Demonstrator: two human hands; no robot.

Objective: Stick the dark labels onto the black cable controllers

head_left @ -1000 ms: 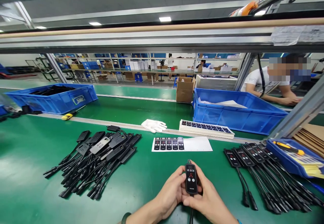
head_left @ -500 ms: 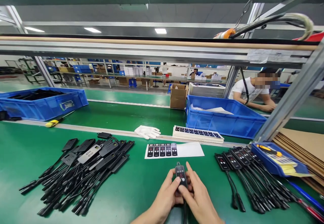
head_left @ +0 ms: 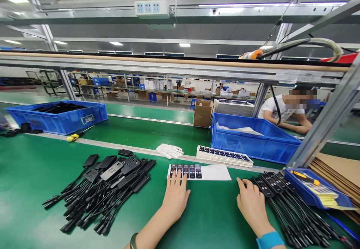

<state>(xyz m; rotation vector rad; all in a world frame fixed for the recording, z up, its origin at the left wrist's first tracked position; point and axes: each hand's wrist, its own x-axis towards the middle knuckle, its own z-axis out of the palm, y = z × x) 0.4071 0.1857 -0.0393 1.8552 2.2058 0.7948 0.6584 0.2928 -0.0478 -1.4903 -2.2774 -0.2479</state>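
My left hand (head_left: 174, 195) lies with fingers stretched over a white sticker sheet (head_left: 215, 172), its fingertips on the row of black labels (head_left: 192, 171). At the left edge of a row of black, corded control units (head_left: 272, 185), my right hand (head_left: 251, 204) is palm down with fingers apart and lightly bent. It covers part of the nearest units and cords, and I see nothing gripped in it. Left of my hands spreads a heap of black units with cords (head_left: 112, 189), one showing a grey back (head_left: 111, 171).
Behind the sheet are a white glove (head_left: 169, 151) and a stack of label sheets (head_left: 225, 159). Blue bins stand at left (head_left: 64, 123) and right (head_left: 253, 142). A small blue tray (head_left: 303, 194) holds a yellow cutter (head_left: 305, 177). A person sits beyond the metal post (head_left: 317, 129).
The control unit that both hands held is out of sight. My left hand has moved forward and left onto the label sheet; my right hand has moved right to the row of units. The view has tilted up.
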